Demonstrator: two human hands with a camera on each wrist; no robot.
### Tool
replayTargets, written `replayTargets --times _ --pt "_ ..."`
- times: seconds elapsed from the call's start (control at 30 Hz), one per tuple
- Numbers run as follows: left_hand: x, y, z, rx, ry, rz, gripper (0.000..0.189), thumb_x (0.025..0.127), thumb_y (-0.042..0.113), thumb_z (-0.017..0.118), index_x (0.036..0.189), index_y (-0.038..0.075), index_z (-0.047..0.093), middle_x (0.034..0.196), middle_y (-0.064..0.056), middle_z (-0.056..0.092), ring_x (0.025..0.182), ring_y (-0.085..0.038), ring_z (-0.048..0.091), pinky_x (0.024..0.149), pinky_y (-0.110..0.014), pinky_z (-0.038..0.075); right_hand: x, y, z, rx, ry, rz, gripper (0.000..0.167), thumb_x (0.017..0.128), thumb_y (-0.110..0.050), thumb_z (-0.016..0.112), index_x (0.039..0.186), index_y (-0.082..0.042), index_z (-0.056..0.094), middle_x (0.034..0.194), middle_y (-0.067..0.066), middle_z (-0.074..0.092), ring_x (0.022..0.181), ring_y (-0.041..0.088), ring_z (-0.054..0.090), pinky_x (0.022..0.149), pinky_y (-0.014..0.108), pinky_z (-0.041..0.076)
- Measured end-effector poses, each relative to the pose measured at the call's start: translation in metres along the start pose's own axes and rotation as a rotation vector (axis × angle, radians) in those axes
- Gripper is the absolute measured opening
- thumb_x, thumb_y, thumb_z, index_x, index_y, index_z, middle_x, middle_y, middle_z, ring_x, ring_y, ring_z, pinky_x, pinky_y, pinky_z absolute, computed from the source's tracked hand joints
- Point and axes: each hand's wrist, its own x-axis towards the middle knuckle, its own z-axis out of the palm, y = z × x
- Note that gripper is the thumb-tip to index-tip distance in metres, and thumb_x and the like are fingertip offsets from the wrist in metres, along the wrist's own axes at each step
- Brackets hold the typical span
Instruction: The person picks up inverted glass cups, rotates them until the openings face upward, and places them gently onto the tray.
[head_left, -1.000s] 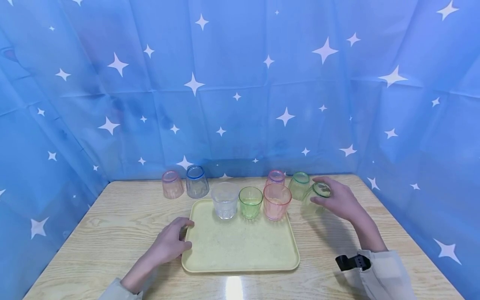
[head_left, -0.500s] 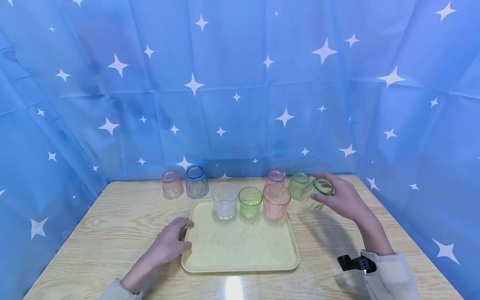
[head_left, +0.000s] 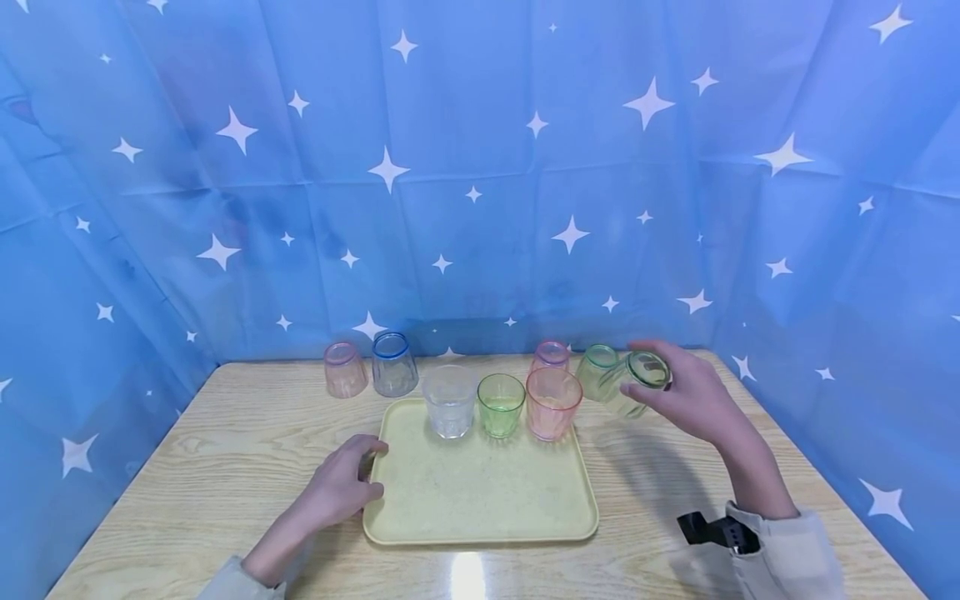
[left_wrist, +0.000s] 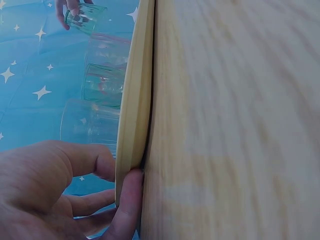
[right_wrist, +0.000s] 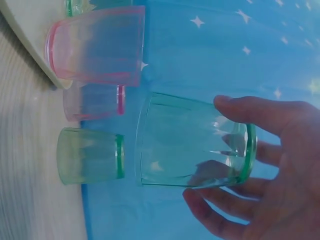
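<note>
My right hand (head_left: 693, 398) grips a pale green glass (right_wrist: 192, 142) by its thick base end. This glass is raised off the table, tilted, its mouth facing down. At the left, my left hand (head_left: 341, 479) holds the edge of a pale yellow tray (head_left: 480, 500), finger and thumb against the rim in the left wrist view. Three tumblers stand mouth-up along the tray's far side: a clear glass (head_left: 450, 408), a small green glass (head_left: 501, 408) and a pink glass (head_left: 553, 408).
Behind the tray's right corner, a pink-purple glass (head_left: 551, 353) and a green glass (head_left: 597, 377) stand upside down. Back left, a pink glass (head_left: 345, 375) and a blue glass (head_left: 394, 371) are also upturned. A star-patterned blue curtain (head_left: 480, 275) surrounds the wooden table (head_left: 247, 450).
My right hand has lifted the green glass a little and tilted it, drifting slightly right, so its base shows more. The left hand and tray stay put.
</note>
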Motion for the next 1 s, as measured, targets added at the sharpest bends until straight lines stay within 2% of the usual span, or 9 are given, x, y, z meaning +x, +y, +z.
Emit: replayTargets --times 0.13,0.33,0.43,0.57,0.7,0.83,1.0 --pt "0.000 -0.001 0.000 -0.003 -0.002 0.002 0.057 0.077 -0.004 0.071 0.133 0.006 0.063 0.144 -0.013 0.056 0.058 -0.014 0.055 0.047 -0.027 0.055 -0.002 -0.004 -0.003 0.010 0.008 0.002 0.061 0.095 -0.033 0.075 0.147 -0.010 0.052 0.138 0.022 0.062 0.053 0.013 0.043 0.056 0.031 0.043" --pt "0.000 -0.001 0.000 0.004 0.001 0.004 0.057 0.078 -0.004 0.071 0.133 0.006 0.063 0.147 -0.014 0.055 0.057 -0.014 0.056 0.047 -0.027 0.055 -0.002 -0.008 -0.004 0.052 0.042 -0.015 0.059 0.094 -0.033 0.076 0.145 -0.012 0.054 0.125 0.021 0.067 0.060 0.012 0.054 0.053 0.028 0.049" --pt "0.000 -0.001 0.000 0.005 0.001 0.005 0.057 0.077 -0.004 0.071 0.133 0.006 0.063 0.147 -0.014 0.055 0.057 -0.014 0.056 0.047 -0.027 0.055 -0.003 -0.009 -0.005 0.066 0.051 -0.014 0.059 0.094 -0.034 0.076 0.144 -0.013 0.055 0.113 0.017 0.068 0.063 0.012 0.057 0.054 0.027 0.051" --pt "0.000 0.000 0.000 0.001 0.002 0.007 0.057 0.077 -0.004 0.071 0.133 0.005 0.063 0.147 -0.015 0.054 0.057 -0.014 0.056 0.047 -0.027 0.055 -0.005 -0.012 -0.005 0.082 0.057 -0.013 0.058 0.094 -0.033 0.076 0.144 -0.013 0.055 0.104 0.013 0.068 0.075 0.013 0.063 0.060 0.025 0.057" --pt "0.000 0.000 0.000 0.000 0.001 0.006 0.057 0.077 -0.004 0.071 0.133 0.005 0.063 0.147 -0.015 0.055 0.056 -0.014 0.056 0.047 -0.027 0.055 -0.005 -0.016 -0.005 0.119 0.048 -0.011 0.057 0.095 -0.034 0.075 0.143 -0.012 0.055 0.108 0.014 0.068 0.092 0.025 0.070 0.070 0.028 0.062" --pt "0.000 -0.001 0.000 0.003 0.001 0.006 0.057 0.077 -0.004 0.071 0.133 0.005 0.063 0.146 -0.014 0.055 0.058 -0.014 0.055 0.047 -0.028 0.055 -0.006 -0.021 -0.004 0.167 0.028 -0.004 0.055 0.096 -0.036 0.074 0.141 -0.012 0.054 0.120 0.018 0.068 0.114 0.047 0.068 0.080 0.044 0.063" --pt "0.000 -0.001 0.000 0.008 0.001 0.004 0.057 0.077 -0.003 0.071 0.133 0.006 0.063 0.147 -0.014 0.055 0.058 -0.014 0.055 0.048 -0.028 0.055 -0.006 -0.025 -0.001 0.201 0.009 -0.009 0.053 0.096 -0.036 0.075 0.138 -0.013 0.054 0.128 0.020 0.065 0.127 0.051 0.061 0.084 0.050 0.061"
